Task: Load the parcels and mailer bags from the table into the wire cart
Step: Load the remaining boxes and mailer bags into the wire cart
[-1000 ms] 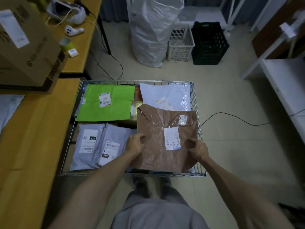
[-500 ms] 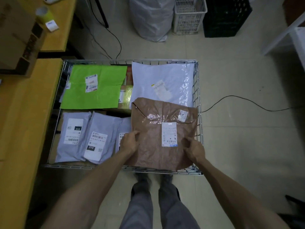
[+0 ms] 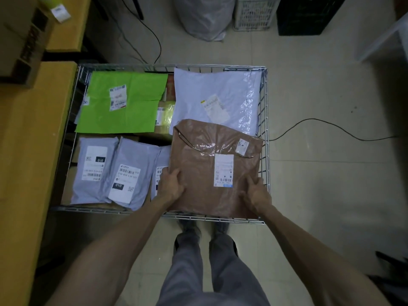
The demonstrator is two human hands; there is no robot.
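Brown mailer (image 3: pixel 212 171) at the cart's (image 3: pixel 220 67) near right corner.
I see my left hand (image 3: pixel 171 186) and right hand (image 3: pixel 256 193) gripping its near edges.

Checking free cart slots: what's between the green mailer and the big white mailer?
Head view: not bare. A yellowish labelled parcel shows in the gap between green mailer and white mailer, a reddish item beyond it.

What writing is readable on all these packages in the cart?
"010": left grey mailer.
"010-010": middle grey mailer.
"010": the same middle grey mailer, lower on its label.
Labels on the green mailer, white mailer and brown mailer: too blurred to read.
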